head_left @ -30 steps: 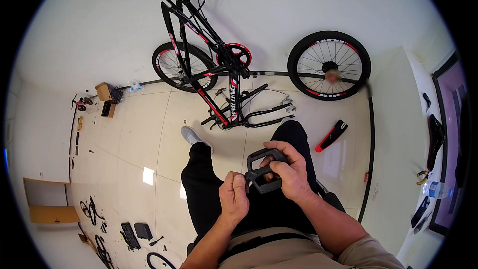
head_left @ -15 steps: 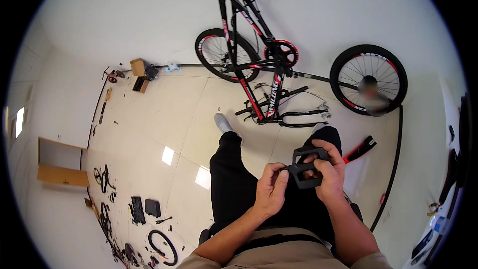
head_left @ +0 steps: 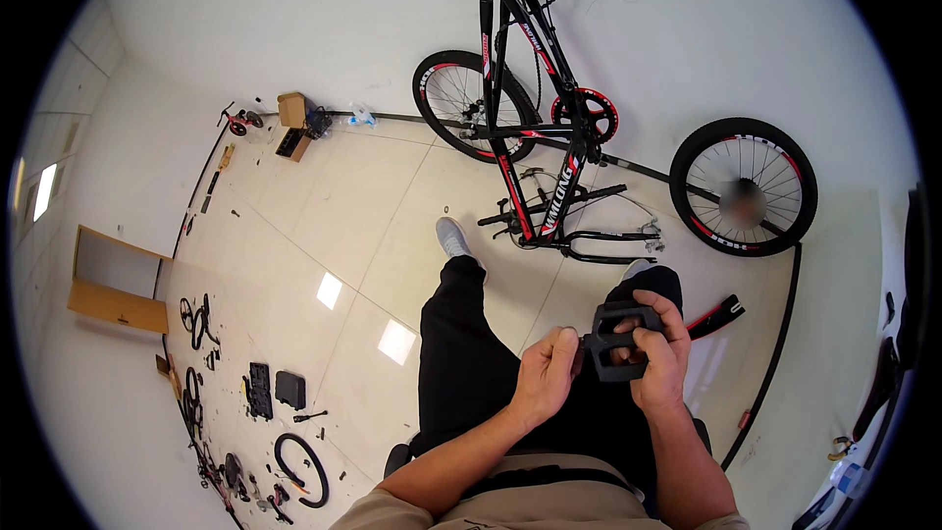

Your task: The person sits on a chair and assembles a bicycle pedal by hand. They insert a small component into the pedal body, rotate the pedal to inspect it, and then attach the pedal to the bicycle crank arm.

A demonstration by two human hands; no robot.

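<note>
A black bicycle pedal (head_left: 613, 342) with an open, cage-like body is held over my lap. My right hand (head_left: 662, 363) is closed around the right side of its body, some fingertips showing through the openings. With thumb and fingers, my left hand (head_left: 545, 378) pinches the short spindle end on the pedal's left side; the fingers mostly hide that end. Beyond my feet, a black and red bicycle frame (head_left: 561, 198) leans against the wall with its rear wheel (head_left: 424, 90) attached. A black fork (head_left: 603, 236) lies on the floor beside the frame.
A loose wheel (head_left: 687, 208) leans at the wall on the right. Near my right knee lies a red and black fender-like piece (head_left: 721, 316). On the left floor are a black tool case (head_left: 259, 391), a curved black tyre piece (head_left: 319, 476) and scattered parts. An opened cardboard box (head_left: 291, 110) sits farther back.
The whole view has shifted, with the bicycle now farther right. Both hands keep hold of the pedal; the left thumb and fingers have changed position at the spindle.
</note>
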